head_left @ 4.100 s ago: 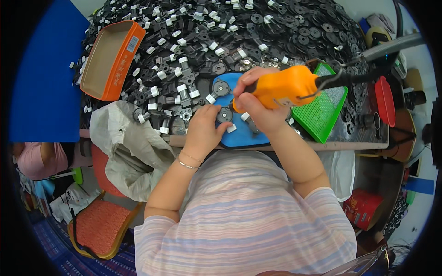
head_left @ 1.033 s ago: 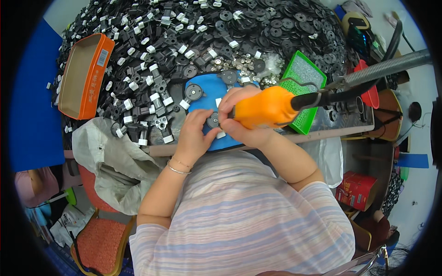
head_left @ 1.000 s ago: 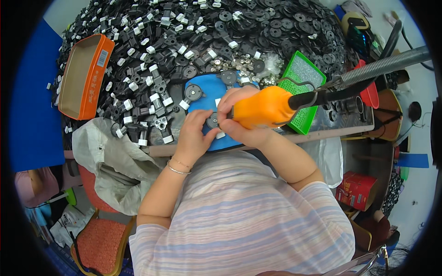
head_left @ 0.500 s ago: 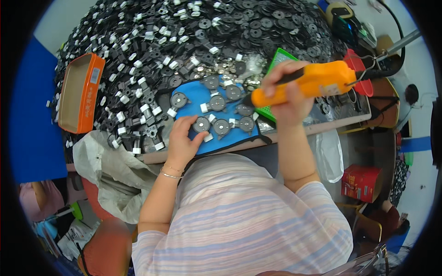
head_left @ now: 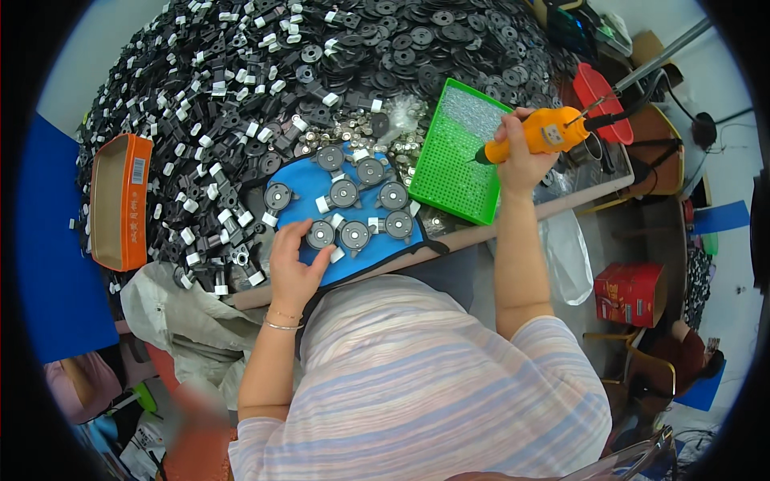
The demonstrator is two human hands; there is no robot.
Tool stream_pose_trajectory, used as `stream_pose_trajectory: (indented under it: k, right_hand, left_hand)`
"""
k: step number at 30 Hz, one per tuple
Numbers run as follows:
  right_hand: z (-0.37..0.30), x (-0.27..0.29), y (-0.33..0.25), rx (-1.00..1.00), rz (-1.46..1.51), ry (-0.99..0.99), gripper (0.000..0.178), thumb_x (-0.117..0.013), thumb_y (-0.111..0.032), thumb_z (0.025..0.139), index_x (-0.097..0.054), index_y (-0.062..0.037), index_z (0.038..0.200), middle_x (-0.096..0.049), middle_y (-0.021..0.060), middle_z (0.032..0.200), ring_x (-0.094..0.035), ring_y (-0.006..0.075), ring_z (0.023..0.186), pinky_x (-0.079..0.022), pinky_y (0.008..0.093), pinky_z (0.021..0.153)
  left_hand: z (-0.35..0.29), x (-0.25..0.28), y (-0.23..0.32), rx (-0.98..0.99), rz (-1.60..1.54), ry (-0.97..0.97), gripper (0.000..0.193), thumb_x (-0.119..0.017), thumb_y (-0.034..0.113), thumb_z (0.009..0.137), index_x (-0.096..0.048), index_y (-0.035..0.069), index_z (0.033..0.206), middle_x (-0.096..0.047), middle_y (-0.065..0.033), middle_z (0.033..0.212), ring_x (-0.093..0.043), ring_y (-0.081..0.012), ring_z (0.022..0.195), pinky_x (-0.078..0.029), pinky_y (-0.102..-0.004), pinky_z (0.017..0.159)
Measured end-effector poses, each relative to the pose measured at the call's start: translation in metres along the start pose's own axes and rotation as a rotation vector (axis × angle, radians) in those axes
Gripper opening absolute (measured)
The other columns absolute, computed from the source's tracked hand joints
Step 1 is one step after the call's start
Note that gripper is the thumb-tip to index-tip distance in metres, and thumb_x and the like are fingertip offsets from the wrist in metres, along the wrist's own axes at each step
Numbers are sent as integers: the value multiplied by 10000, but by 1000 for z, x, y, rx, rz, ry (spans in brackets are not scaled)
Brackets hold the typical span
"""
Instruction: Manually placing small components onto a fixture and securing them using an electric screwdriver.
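My right hand (head_left: pixel 525 164) is wrapped round an orange electric screwdriver (head_left: pixel 547 131). Its dark tip points left and down over a green perforated tray (head_left: pixel 453 180), where small silver screws (head_left: pixel 473 111) lie heaped at the far end. On a blue mat (head_left: pixel 301 173) sit several round black plastic parts (head_left: pixel 344 193) with white tabs and shiny centres. My left hand (head_left: pixel 293 264) has its thumb and fingers round the near-left black part (head_left: pixel 321 234), which stays on the mat.
A large heap of black discs (head_left: pixel 413 48) and black-and-white pieces (head_left: pixel 233 104) covers the table's far side. An orange-rimmed box (head_left: pixel 138 204) stands at left, a red basin (head_left: pixel 597 100) at right. A metal bar (head_left: pixel 662 52) and cable reach over the right side.
The screwdriver in my right hand has moved from over the black parts to above the green tray, now more fully in view. My left hand keeps its hold on the same part.
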State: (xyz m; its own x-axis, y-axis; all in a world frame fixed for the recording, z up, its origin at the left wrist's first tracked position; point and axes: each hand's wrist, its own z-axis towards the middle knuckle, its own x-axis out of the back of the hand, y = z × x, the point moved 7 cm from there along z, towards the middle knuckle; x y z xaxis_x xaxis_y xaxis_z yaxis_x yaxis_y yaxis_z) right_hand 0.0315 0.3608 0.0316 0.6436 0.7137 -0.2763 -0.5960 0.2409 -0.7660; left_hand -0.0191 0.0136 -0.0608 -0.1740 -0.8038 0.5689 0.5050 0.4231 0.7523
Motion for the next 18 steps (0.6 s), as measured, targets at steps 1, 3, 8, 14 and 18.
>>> stream_pose_trajectory:
  k: [1,3,8,14,18]
  right_hand:
    - [1,2,0,-5,-6,23,220,-658,46,777,-518,6,942,-579,62,719,-570,122,573,-487,242,550]
    - [1,2,-2,2,13,18,221,-658,50,774,-519,6,941,-580,64,720,-570,121,572,-487,240,549]
    - [1,0,-2,0,49,7,227,-654,61,771,-518,2,943,-580,71,722,-568,121,568,-486,240,547]
    - [1,6,1,4,36,28,245,-653,61,775,-498,-7,952,-570,74,731,-562,130,560,-485,249,534]
    - [-1,4,2,-6,104,11,241,-648,55,782,-491,-11,953,-554,71,719,-552,139,543,-480,257,518]
  left_hand:
    - [1,0,0,2,2,0,471,-780,115,664,-576,-12,1069,-586,-153,1002,-569,-317,916,-472,-360,794]
    - [1,0,2,-14,13,4,469,-781,116,663,-578,-14,1065,-588,-155,1001,-570,-316,917,-473,-360,791]
    - [1,0,1,4,8,3,463,-780,116,662,-584,-14,1061,-590,-157,1008,-571,-317,923,-473,-359,796]
    - [1,1,3,16,-1,2,464,-779,112,660,-586,-12,1063,-591,-156,1013,-568,-319,935,-470,-360,808]
    - [1,0,0,20,-18,-1,464,-781,114,657,-588,-11,1060,-592,-156,1013,-564,-322,942,-468,-364,810]
